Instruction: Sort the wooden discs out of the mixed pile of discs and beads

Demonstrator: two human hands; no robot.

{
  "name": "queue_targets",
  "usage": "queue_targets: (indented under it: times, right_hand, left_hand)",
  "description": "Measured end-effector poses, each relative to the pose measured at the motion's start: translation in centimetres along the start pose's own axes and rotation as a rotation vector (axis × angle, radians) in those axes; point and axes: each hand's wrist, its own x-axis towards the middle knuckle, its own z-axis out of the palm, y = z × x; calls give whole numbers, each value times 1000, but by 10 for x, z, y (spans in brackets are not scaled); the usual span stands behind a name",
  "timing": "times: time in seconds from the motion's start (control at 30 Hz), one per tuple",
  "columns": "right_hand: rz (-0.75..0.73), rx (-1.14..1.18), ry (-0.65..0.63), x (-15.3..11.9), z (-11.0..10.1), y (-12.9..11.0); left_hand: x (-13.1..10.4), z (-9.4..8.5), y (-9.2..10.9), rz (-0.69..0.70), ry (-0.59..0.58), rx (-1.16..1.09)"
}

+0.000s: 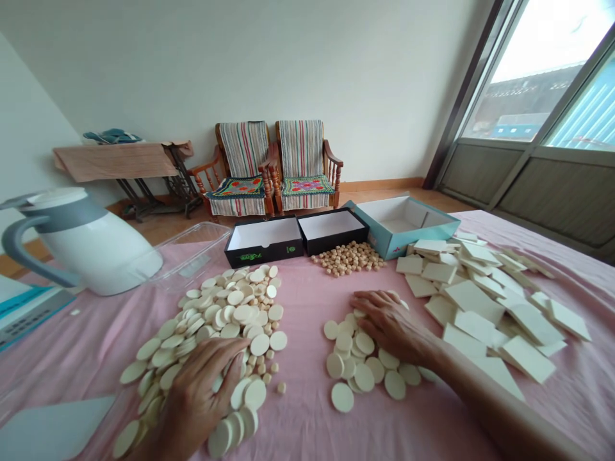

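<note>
My left hand [204, 384] reaches into a large pile of round wooden discs [235, 298]. Its fingers curve over the discs, the thumb stands apart from them, and some fingertips are hidden. Small wooden cubes [259, 360] lie mixed in along this pile's right side. My right hand [391, 323] rests palm down with fingers stretched over a smaller group of round discs [365, 378], covering part of it. Flat square wooden pieces [480, 301] form a heap to the right of that hand.
Behind the piles stand two black boxes [264, 253] and a light blue box [418, 237], with small wooden pieces [348, 258] before them. At left are a white-grey jug [103, 246] and a clear plastic tray [192, 253]. Pink cloth [302, 333] covers the surface.
</note>
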Motion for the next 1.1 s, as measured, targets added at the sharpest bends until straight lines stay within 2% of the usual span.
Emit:
queue_targets:
  times: [0.23,0.33,0.43,0.53,0.63,0.7,0.87,0.97,1.1]
  right_hand:
    - [74,-36,30,-5,4,9]
    - [85,-24,117,-6,4,5]
    - [67,60,178,-1,2,-18]
    - [-28,180,101,15,5,-55]
    - [-113,210,28,44,20,-92]
    - [-125,172,41,66,33,-108]
    - [-110,153,70,102,58,-129]
    - [-70,147,107,101,60,-133]
    - [13,123,194,69,44,-117]
  left_hand:
    - [1,-6,10,-20,-13,-13]
    - [-4,-5,9,-31,-33,-34]
    - [-7,-3,6,-33,-80,-57]
    - [-9,-3,5,-25,-124,-87]
    - [-9,-5,5,-23,-135,-107]
    - [-10,-6,5,-24,-136,-106]
    - [-13,-7,5,-16,-145,-91]
    - [-14,-8,4,-12,-147,-87]
    - [-14,-9,5,-10,-99,-87]
